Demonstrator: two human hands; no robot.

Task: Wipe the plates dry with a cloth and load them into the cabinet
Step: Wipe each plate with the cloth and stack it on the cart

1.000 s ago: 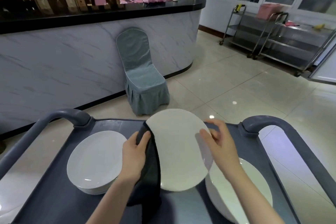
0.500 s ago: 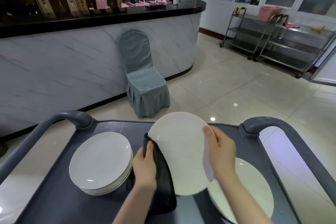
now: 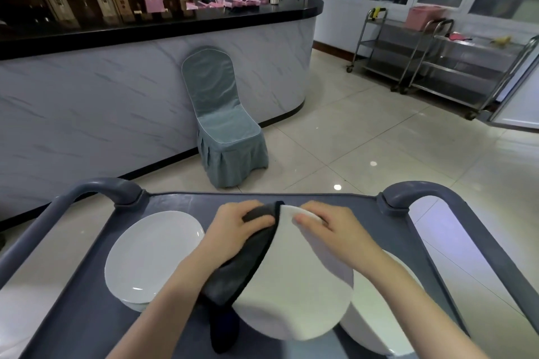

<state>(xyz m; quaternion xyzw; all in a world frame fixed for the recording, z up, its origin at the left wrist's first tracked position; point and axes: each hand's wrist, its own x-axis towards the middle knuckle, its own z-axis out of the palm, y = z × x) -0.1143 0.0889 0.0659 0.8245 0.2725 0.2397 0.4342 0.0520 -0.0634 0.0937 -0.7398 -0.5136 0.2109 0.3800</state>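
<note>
I hold a white plate (image 3: pixel 294 294) tilted above the grey cart tray (image 3: pixel 87 315). My right hand (image 3: pixel 332 230) grips its far rim, fingers curled over the edge. My left hand (image 3: pixel 236 227) clutches a dark cloth (image 3: pixel 233 277) against the plate's left edge, near the top. The cloth hangs down past the plate's lower left side. A stack of white plates (image 3: pixel 151 253) lies on the tray to the left. Another white plate stack (image 3: pixel 379 320) lies at the right, mostly hidden under the held plate and my right forearm.
The cart has raised grey handles at the far left (image 3: pixel 96 192) and far right (image 3: pixel 423 192). Beyond it stand a covered chair (image 3: pixel 224 125) against a marble-fronted counter (image 3: pixel 116 96), and steel trolleys (image 3: pixel 437 61) at the back right. Tiled floor lies between.
Both hands have moved up to the plate's far rim and closer together. The plate has tipped flatter and lower toward me. The cloth has slid up along the plate's left edge.
</note>
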